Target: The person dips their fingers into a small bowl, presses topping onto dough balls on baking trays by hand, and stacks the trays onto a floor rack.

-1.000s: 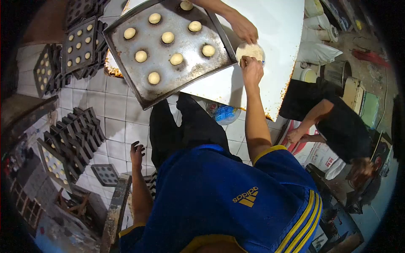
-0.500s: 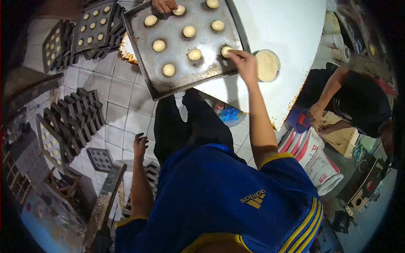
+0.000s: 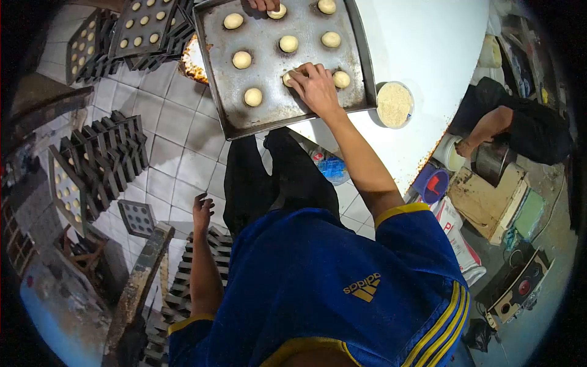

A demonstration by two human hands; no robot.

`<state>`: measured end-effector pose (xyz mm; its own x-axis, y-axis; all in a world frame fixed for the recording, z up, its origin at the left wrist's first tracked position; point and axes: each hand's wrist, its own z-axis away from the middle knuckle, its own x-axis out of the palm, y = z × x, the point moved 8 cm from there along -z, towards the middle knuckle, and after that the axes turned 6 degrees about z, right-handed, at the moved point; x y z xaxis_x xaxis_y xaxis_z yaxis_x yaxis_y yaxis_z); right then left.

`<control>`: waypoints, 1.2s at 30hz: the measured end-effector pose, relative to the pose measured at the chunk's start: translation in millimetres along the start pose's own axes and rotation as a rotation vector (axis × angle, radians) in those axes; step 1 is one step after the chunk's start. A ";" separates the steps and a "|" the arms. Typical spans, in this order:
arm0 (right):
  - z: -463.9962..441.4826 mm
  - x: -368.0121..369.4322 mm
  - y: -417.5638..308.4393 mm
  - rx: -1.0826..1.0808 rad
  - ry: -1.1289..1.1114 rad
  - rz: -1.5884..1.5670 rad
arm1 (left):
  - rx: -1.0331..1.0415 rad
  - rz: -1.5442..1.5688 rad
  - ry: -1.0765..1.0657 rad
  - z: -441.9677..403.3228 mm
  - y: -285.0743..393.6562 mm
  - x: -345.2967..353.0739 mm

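A dark metal baking tray (image 3: 269,122) lies partly on the white table, with rows of round, pale dough balls (image 3: 288,44) spaced over it. Over the front row, my right hand (image 3: 317,92) has its fingertips closed on a dough ball (image 3: 288,79), which they partly cover. Just right of that hand sits another dough ball (image 3: 341,79). A round tub of beige crumbs (image 3: 395,105) stands on the table beside the tray. Down at my side, away from the tray, my left hand (image 3: 202,211) hangs with fingers apart and nothing in it.
Another person's hand (image 3: 265,5) touches a dough ball at the tray's far edge. Stacked trays (image 3: 143,27) of dough balls stand at upper left, with a further stack (image 3: 101,162) at left. A co-worker (image 3: 520,119) bends over a pot at right, near a purple bucket (image 3: 430,185).
My right hand has moved left from the right-hand dough ball of the front row to the one beside it. The left hand stays hanging. At right, the co-worker's arms have shifted.
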<state>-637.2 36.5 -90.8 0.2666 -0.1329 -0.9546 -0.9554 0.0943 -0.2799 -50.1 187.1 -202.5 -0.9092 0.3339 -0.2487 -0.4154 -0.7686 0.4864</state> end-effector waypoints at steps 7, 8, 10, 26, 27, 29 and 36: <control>26.8 6.2 -12.1 -0.059 -0.082 0.122 | 0.003 0.029 0.036 -1.1 6.1 9.0; 24.0 6.1 -10.8 -0.023 -0.151 0.070 | 0.015 0.011 0.040 -1.1 12.9 10.2; 20.0 4.4 -15.8 -0.051 -0.131 0.041 | 0.007 -0.010 0.020 -4.2 25.9 15.6; 130.4 -107.1 210.3 0.792 0.285 0.334 | -0.010 -0.076 0.018 -11.3 39.0 4.0; 136.2 -97.3 222.4 0.815 0.135 0.427 | -0.011 -0.077 0.016 -12.7 39.5 4.0; 140.4 -90.0 231.0 0.776 0.142 0.410 | 0.023 -0.108 -0.040 -16.9 45.0 7.1; 139.5 -100.6 218.8 0.803 0.134 0.362 | 0.062 -0.067 -0.056 -31.8 51.1 0.2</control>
<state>-855.4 208.1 -70.2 -0.1000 -0.0705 -0.9925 -0.5877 0.8091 0.0017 -70.5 130.5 -204.4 -0.8786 0.4150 -0.2363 -0.4750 -0.7089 0.5214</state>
